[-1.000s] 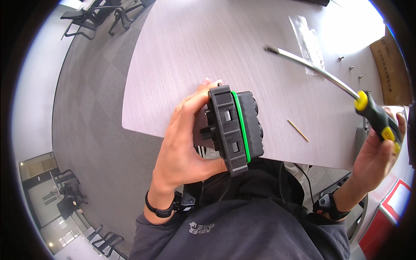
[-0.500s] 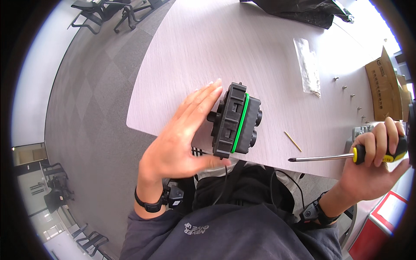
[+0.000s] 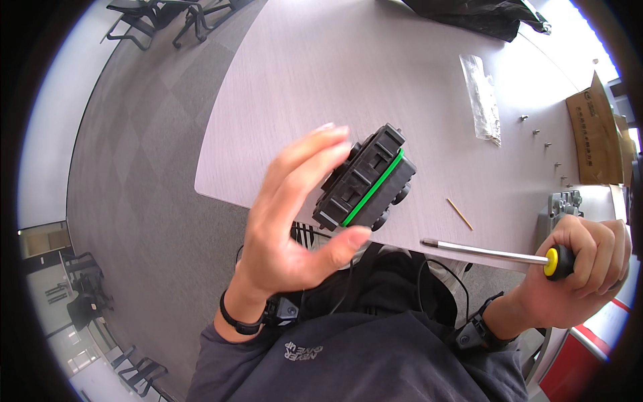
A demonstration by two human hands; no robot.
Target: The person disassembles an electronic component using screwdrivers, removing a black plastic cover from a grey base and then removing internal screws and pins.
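Turned clockwise since the earlier frame: one black housing (image 3: 362,175), its upper end now leaning further to the right; the screwdriver tip has shifted left and the left hand (image 3: 271,234) has spread. Item one, the housing: boxy, ringed by a green seal (image 3: 374,187), seen at the near edge of the table (image 3: 281,100); whether it rests there or is partly held up, I cannot tell. Its long axis slants from lower left to upper right, and it lies to the right of the left palm, between fingers and thumb. That hand is much the nearer, its grip wide, thumb by the lower end; firm contact is not clear. Item two, one screwdriver (image 3: 495,252), yellow-and-black handle wrapped in the right hand (image 3: 569,291), shaft pointing left, tip apart from the housing's lower right side. Further out: one thin wooden stick (image 3: 459,214), just above the shaft; one grey metal part (image 3: 562,204), beyond the right hand; several loose screws (image 3: 524,118) in a row; one clear plastic bag (image 3: 481,100); one opened cardboard box (image 3: 595,134); one black bag (image 3: 472,19) at the far side.
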